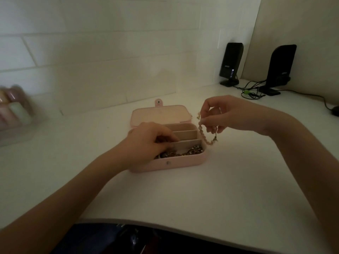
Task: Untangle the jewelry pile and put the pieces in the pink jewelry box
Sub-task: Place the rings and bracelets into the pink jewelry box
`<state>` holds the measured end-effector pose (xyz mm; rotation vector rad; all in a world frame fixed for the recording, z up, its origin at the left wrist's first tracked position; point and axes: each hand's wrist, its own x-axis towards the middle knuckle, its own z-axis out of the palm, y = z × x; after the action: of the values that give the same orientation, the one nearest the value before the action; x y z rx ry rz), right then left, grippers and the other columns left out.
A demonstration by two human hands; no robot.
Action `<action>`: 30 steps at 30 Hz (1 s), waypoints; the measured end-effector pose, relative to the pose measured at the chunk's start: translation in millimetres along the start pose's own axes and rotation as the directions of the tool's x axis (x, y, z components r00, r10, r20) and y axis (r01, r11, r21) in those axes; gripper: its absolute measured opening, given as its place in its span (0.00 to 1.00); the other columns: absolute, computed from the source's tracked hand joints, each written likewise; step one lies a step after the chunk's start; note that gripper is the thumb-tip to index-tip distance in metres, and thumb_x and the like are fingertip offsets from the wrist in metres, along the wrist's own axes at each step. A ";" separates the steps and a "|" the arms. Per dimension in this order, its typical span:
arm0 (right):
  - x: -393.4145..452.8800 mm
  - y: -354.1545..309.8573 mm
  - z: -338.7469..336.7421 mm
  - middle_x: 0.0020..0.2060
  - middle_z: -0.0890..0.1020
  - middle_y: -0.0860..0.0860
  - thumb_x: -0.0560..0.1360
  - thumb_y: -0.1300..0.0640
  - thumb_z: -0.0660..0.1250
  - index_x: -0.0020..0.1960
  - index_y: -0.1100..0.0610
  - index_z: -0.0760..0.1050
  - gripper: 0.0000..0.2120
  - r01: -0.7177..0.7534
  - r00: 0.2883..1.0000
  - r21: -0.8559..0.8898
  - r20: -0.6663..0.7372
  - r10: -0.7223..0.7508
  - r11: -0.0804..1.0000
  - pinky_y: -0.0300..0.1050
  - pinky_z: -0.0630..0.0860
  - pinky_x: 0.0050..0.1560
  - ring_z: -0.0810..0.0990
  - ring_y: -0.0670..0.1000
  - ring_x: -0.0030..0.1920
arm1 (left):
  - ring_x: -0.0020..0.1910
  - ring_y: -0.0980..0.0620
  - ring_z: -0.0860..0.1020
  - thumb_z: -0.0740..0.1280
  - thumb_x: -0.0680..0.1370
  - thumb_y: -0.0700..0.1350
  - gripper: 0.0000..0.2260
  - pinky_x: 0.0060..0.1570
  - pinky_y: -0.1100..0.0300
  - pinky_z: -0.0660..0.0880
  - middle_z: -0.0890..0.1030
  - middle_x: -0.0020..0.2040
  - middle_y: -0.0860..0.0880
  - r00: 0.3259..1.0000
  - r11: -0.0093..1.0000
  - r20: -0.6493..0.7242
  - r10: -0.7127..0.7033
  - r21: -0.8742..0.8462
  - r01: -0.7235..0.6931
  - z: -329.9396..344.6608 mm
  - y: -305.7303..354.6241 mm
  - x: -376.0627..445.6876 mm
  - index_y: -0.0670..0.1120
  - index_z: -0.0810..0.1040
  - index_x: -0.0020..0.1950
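The pink jewelry box (pixel 183 161) lies open on the white desk, its lid (pixel 159 115) folded back toward the wall. Gold chain jewelry (pixel 190 150) fills the front compartment. My left hand (pixel 146 142) reaches into the box from the left, fingers curled down over a divider; what the fingertips touch is hidden. My right hand (pixel 220 114) hovers just right of the box and pinches a pink beaded bracelet (pixel 205 136), which hangs in a loop beside the box's right edge.
Two black speakers (pixel 231 64) (pixel 279 68) with cables (pixel 253 92) stand at the back right. A blurred clear container of pastel items (pixel 14 110) sits at the far left. The desk's front edge (pixel 165 221) is close to my body.
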<state>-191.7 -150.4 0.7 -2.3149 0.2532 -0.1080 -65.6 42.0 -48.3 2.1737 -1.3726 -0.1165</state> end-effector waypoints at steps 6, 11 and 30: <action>-3.8 -8.2 -0.1 0.35 0.82 0.51 0.74 0.59 0.69 0.47 0.60 0.75 0.06 0.071 0.994 0.150 -0.093 -0.057 0.986 0.42 0.79 0.42 0.80 0.47 0.36 | 0.45 0.57 0.79 0.71 0.74 0.42 0.11 0.51 0.50 0.76 0.82 0.41 0.61 1.000 0.999 -0.014 0.020 -0.033 -0.020 0.5 2.1 -1.6 0.60 0.83 0.43; -5.7 -14.4 4.9 0.35 0.83 0.52 0.74 0.58 0.69 0.48 0.61 0.75 0.07 0.110 0.990 0.129 -0.108 -0.096 0.986 0.58 0.77 0.51 0.80 0.50 0.37 | 0.41 0.65 0.75 0.71 0.73 0.46 0.04 0.50 0.62 0.73 0.82 0.42 0.59 0.996 0.999 -0.090 0.007 0.038 -0.004 3.6 3.8 -3.4 0.54 0.85 0.46; -2.8 -12.8 11.3 0.32 0.78 0.53 0.76 0.63 0.65 0.48 0.59 0.75 0.02 0.145 0.989 0.135 -0.051 -0.139 0.980 0.37 0.74 0.35 0.75 0.46 0.32 | 0.44 0.56 0.75 0.69 0.74 0.47 0.06 0.50 0.53 0.75 0.83 0.45 0.56 0.976 0.985 -0.212 -0.047 0.153 0.081 7.6 12.7 -6.7 0.55 0.84 0.48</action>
<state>-190.7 -133.2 2.3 -2.1918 0.0972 -0.2378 -81.8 40.5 -49.8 2.2891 -1.2306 0.1998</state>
